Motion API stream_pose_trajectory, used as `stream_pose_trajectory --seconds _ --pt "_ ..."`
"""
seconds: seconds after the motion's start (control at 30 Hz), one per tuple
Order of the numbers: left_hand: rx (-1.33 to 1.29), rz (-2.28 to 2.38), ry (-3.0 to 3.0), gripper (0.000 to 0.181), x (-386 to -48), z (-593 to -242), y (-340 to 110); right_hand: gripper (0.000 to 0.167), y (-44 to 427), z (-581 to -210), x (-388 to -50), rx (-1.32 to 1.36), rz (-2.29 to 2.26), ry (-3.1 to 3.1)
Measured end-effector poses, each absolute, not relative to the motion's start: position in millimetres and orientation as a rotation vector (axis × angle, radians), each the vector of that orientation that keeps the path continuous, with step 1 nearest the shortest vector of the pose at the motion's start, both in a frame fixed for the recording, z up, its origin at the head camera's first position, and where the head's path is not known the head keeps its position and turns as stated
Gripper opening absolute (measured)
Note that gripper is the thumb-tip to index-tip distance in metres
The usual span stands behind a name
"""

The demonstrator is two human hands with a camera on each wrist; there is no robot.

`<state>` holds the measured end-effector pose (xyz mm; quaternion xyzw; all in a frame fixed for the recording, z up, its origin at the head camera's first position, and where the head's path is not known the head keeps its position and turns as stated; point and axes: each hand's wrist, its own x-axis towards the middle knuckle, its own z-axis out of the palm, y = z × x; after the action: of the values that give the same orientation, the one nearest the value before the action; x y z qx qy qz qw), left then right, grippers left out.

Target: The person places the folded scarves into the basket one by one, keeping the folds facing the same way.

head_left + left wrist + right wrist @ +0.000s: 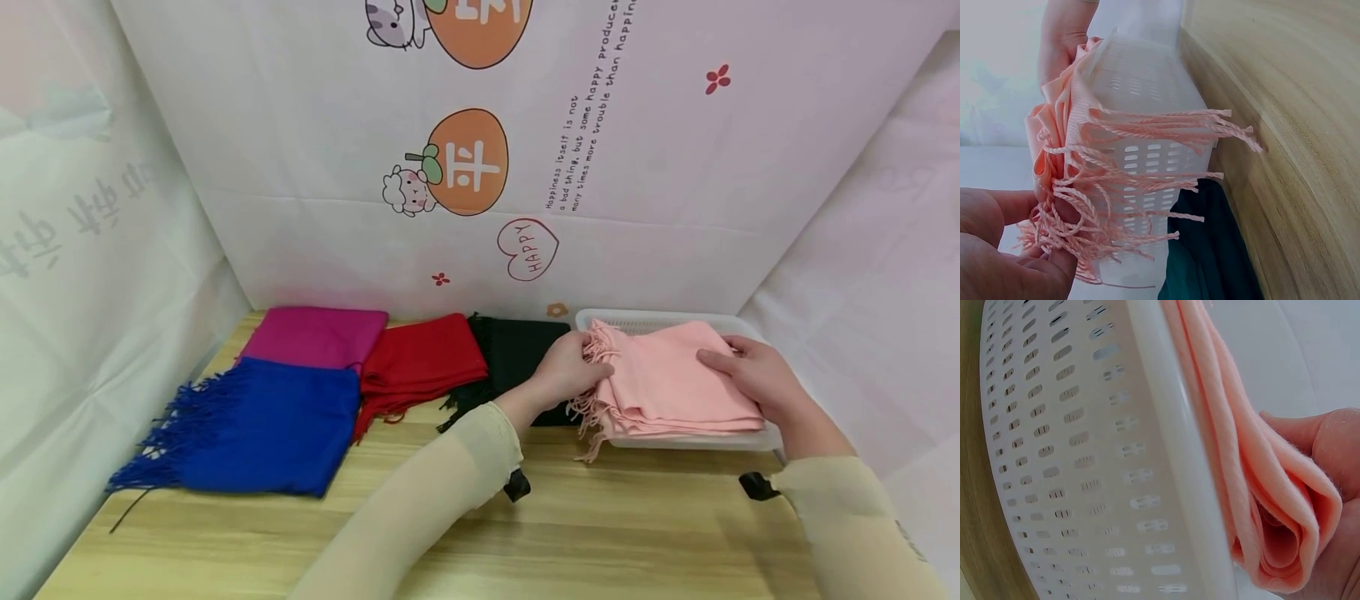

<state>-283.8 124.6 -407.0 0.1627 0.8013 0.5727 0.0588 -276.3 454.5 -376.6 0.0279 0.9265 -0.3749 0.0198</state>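
Observation:
A folded pink scarf (675, 379) with twisted fringe lies across the top of a white perforated plastic basket (757, 437). At its fringed edge my left hand (566, 367) pinches the cloth between thumb and fingers; the left wrist view shows the fringe (1079, 212) hanging over that hand and the basket's side. My right hand (757, 379) grips the folded opposite edge, thumb on top and fingers beneath. In the right wrist view the rolled layers of the scarf (1260, 506) sit just beyond the basket's rim (1179, 437).
Left of the basket lie folded scarves on the wooden table (562, 533): dark green (525, 350), red (427, 354), magenta (315, 333) and blue (277, 429) with long fringe. A printed white cloth (337, 167) hangs behind, and white cloth walls stand at both sides.

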Motion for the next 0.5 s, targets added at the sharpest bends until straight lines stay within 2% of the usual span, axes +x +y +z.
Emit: stream_pose_trajectory --seconds 0.5 --pt "0.621 1.436 2.695 0.037 -288.4 -400.1 135.5 0.086 460.3 -380.2 -279.6 0.083 -1.122 2.895"
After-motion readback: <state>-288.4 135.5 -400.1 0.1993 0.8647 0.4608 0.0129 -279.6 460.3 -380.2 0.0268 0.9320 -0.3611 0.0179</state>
